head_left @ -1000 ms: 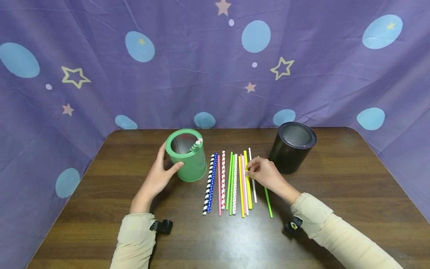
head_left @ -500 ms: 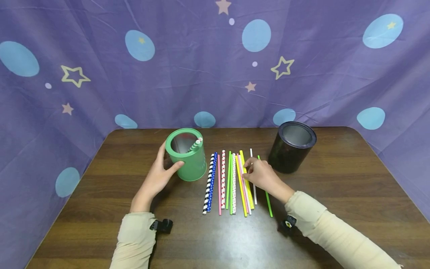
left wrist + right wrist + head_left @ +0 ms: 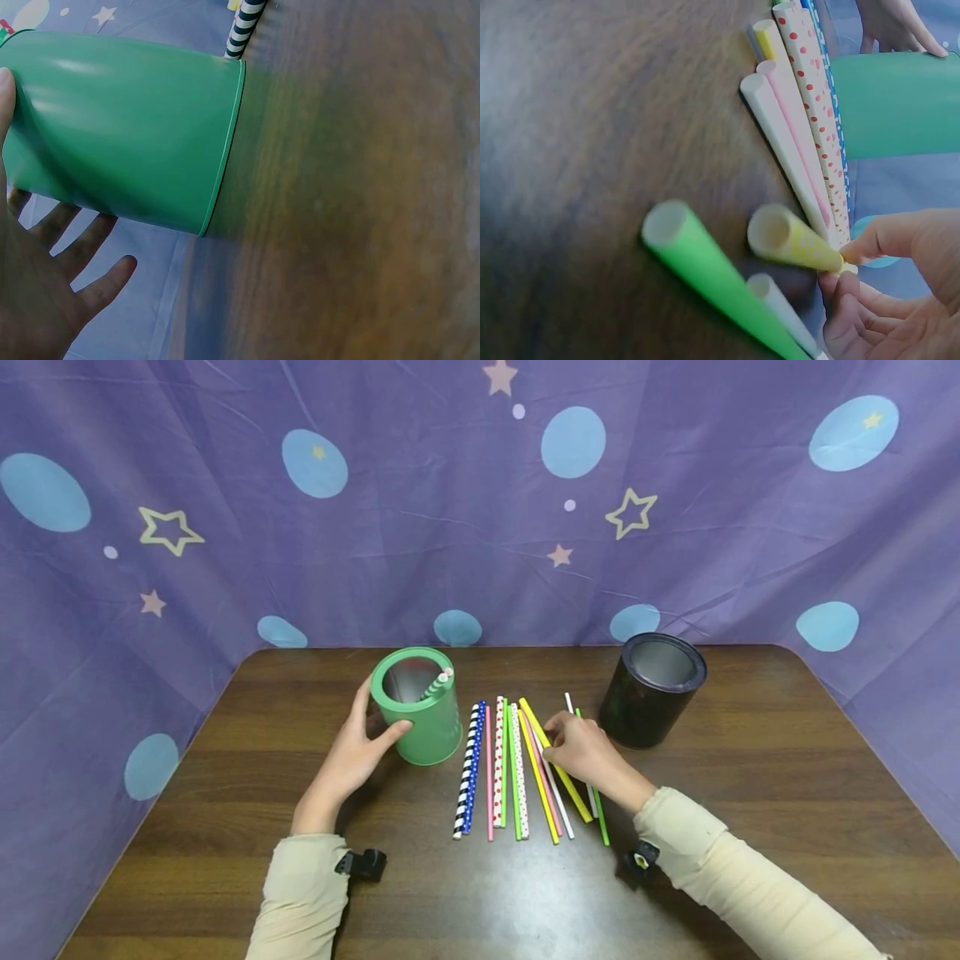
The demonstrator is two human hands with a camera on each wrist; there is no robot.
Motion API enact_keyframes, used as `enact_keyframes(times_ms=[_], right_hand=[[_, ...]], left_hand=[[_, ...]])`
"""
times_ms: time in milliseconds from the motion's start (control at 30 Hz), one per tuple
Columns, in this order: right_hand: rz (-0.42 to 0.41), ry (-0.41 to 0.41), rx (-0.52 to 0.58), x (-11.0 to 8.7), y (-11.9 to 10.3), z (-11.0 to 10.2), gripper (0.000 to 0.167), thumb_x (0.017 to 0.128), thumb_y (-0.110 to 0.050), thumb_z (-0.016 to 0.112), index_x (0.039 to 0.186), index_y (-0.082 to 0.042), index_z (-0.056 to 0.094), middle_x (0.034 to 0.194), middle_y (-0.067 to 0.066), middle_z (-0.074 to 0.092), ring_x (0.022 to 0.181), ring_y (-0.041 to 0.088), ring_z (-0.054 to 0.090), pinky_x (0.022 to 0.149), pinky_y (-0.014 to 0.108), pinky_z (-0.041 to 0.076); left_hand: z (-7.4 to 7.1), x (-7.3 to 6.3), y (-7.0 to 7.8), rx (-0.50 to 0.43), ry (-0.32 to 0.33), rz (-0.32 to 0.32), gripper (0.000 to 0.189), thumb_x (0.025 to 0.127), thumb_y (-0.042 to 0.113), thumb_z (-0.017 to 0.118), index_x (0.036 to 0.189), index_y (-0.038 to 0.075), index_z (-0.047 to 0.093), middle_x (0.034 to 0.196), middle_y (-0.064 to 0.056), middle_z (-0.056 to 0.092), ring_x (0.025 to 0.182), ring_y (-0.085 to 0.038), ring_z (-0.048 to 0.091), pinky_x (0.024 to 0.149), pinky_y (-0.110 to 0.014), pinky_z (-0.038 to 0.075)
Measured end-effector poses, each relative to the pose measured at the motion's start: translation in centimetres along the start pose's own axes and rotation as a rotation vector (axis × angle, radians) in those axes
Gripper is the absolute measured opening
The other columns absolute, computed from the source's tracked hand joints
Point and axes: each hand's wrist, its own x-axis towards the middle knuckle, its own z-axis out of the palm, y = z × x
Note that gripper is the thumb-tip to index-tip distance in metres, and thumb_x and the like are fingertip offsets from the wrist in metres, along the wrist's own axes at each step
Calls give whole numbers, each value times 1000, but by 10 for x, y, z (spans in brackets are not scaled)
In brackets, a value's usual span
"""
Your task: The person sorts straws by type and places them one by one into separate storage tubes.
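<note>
My left hand holds the green can from its left side, thumb on the front; green-and-white striped straws lean inside. In the left wrist view, fingers spread along the can's wall, some partly hidden behind it. My right hand pinches a thick yellow straw between thumb and fingers. That straw slants, its near end toward the right. Beside it lie a thin yellow straw, a pink one and a white straw. Another white straw and a green straw lie partly under my right hand.
A black can stands upright at the right rear of the wooden table. Left of the right hand lie a black-and-white striped straw, a blue straw, a red-dotted straw and several others. A patterned purple curtain hangs behind.
The thick yellow straw has turned, its far end swinging left and its near end right. Neighbouring straws have shifted and fanned out. My right hand moved slightly left; the left hand stays on the can.
</note>
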Motion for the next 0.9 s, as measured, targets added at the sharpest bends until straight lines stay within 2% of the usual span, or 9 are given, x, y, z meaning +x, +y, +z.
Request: enact_keyframes(times_ms=[500, 700, 900], right_hand=[[-97, 53, 75, -5, -4, -11, 30, 77, -2, 64, 107, 2, 66, 69, -1, 56, 56, 10, 45, 53, 25, 35], [-107, 49, 132, -6, -10, -18, 32, 80, -1, 64, 111, 3, 66, 75, 2, 62, 62, 14, 50, 56, 28, 40], [-129, 73, 214, -7, -16, -24, 32, 83, -2, 65, 114, 4, 66, 85, 7, 68, 76, 18, 61, 69, 32, 48]], left_hand=[[0, -1, 1, -1, -3, -8, 87, 95, 38, 67, 158, 38, 8, 159, -16, 25, 135, -45, 39, 105, -64, 34], [-1, 0, 0, -3, -4, -8, 87, 95, 39, 67, 158, 39, 8, 158, -17, 26, 135, -45, 40, 104, -64, 36], [-1, 0, 1, 5, -8, -16, 87, 95, 40, 67, 158, 40, 7, 159, -16, 25, 135, -45, 39, 104, -65, 35]])
